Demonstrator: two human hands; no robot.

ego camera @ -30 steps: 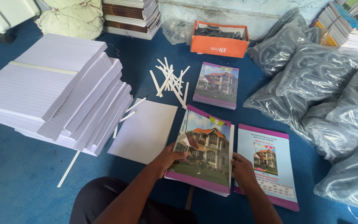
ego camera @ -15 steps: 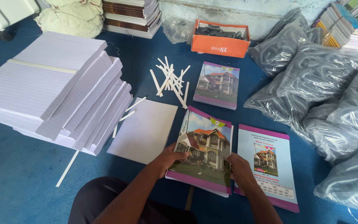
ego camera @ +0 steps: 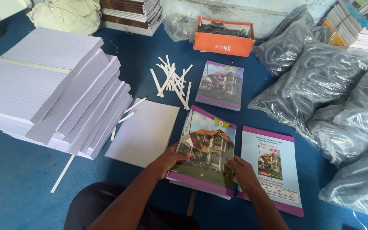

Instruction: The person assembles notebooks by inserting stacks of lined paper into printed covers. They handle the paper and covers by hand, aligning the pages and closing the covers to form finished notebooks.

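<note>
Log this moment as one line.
left hand: on house-cover booklet left edge | right hand: on its right edge | lined paper stacks beside

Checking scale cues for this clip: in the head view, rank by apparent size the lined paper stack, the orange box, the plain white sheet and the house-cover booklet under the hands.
1. Lined paper stack
2. Plain white sheet and house-cover booklet: too alike to rank
3. Orange box, though farther from the camera

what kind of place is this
Probably a small notebook-binding workshop, worked on the floor: tall stacks of ruled paper, printed house-picture covers under both hands, and clear bags of coiled binding spirals.
</note>
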